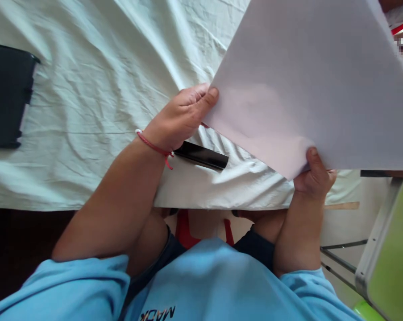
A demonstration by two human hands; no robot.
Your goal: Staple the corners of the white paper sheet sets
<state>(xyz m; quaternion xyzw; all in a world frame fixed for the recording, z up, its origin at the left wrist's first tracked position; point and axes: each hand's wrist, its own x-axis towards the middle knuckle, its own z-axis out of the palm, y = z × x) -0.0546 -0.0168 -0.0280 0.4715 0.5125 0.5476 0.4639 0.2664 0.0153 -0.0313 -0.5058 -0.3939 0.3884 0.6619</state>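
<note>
Where the white cloth (97, 62) spreads over its surface, rumpled along most of its length, a large sheet of plain white paper (305, 80) is held tilted above its right-hand part, with one corner pointing toward the near edge. The left hand (184, 111) is closed on the sheet's left corner, thumb flat on the upper face and the other fingers mostly hidden; it is above the middle of the cloth. The right hand (314, 174) likewise grips the sheet at its near corner, thumb on top, fingers largely concealed beneath, just above the cloth's near edge toward the right. Whether the paper is one sheet or several cannot be determined. A red cord bracelet (154, 145) is worn on the left wrist. Below that wrist, a narrow glossy black object (204, 156) lies on the cloth near its near edge, partly covered by the wrist. A flat black item (9, 96) with a notched side rests at the cloth's far left, cut by the frame. Beyond the cloth's right end stands a green panel (393, 258) with grey edging; beneath its near edge, red seat parts (186, 232) are visible.
</note>
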